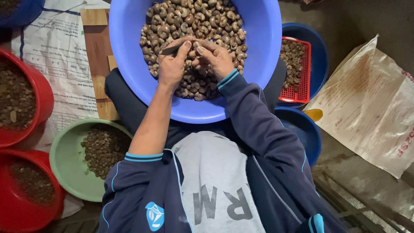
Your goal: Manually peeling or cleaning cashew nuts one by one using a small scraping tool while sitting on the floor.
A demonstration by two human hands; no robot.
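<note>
A big blue basin rests on the person's lap, heaped with brown curved nuts; both hands meet over the middle of the heap; the left hand is closed around a small dark tool, its thumb pressed up along the blade end, which pokes out toward the left; the right hand is pinched narrow, fingertips closed on a single nut held just beside the tool's tip, though the nut is mostly hidden by the fingers; the left sleeve is pushed up to the elbow, the right sleeve comes down to the wrist with a light blue cuff; to the left of the lap a green bowl sits on the floor holding a mound of dark small nuts; further left are two red tubs with dark crumbly scraps inside; a wooden board lies beside the basin on a printed white sack; to the right a red mesh basket with more nuts sits in a dark blue bowl, another blue bowl below it, and a pale plastic bag lies well apart on the floor
</note>
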